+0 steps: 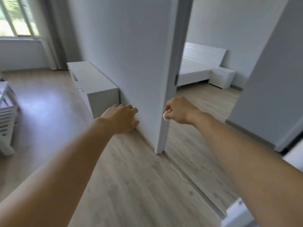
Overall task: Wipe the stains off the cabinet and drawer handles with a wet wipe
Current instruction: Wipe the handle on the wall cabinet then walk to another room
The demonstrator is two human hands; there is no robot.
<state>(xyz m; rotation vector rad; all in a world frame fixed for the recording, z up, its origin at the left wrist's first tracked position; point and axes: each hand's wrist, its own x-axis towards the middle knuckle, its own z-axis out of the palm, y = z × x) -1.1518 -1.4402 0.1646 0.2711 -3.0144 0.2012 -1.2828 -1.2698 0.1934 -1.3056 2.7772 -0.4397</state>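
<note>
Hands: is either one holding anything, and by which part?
The right hand pinches a small white wipe, bunched in its fingers; which part cannot be told. The left hand holds nothing.

Both bare forearms are extending forward from the lower corners of the view, converging slightly toward the centre. The left hand [122, 117] is hanging palm down with its fingers loosely spread and relaxed, gripping nothing. The right hand [177, 110] is bending downward at the wrist, back of the hand upward, its fingers curling and pinching a small white wipe [165, 116] at the fingertips.
</note>
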